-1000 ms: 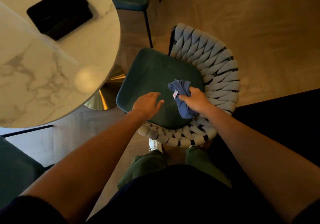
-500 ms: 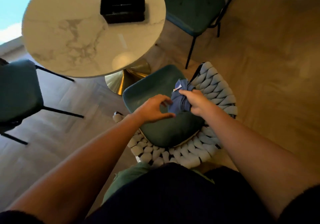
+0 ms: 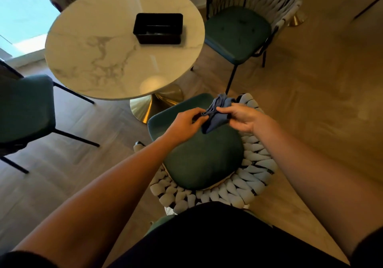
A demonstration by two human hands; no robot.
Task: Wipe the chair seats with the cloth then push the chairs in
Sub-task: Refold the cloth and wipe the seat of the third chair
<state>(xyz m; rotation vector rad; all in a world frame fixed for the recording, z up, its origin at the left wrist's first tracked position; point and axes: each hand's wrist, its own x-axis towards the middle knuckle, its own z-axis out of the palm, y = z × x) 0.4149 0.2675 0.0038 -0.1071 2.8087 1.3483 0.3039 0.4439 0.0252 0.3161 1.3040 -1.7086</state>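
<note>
The person stands behind the nearest chair, a dark green cushioned seat [image 3: 204,160] ringed by a pale woven-rope backrest [image 3: 244,193], and holds a small blue-grey cloth [image 3: 215,114] bunched just above the front half of that seat. Both hands are on it: the left hand [image 3: 186,121] pinches one gathered edge between thumb and fingertips, and the right hand [image 3: 241,115] has its grip closed over the opposite side, so the fabric hangs between them clear of the cushion. That looks like regathering or refolding, to get a tidy pad with a fresh face before it meets upholstery again. Whether this seat is already wiped cannot be told from its surface. The chair sits pulled out from the round white marble desk [image 3: 87,60] on its gold pedestal base [image 3: 153,106], leaving room to reach the whole seat from behind; pushing it in is still to come. A black rectangular box [image 3: 158,28] rests on the desk. Two more green chairs stand around it, one at the far right [image 3: 236,31] and one at the left [image 3: 22,106], both drawn back too, presumably awaiting the same treatment.
</note>
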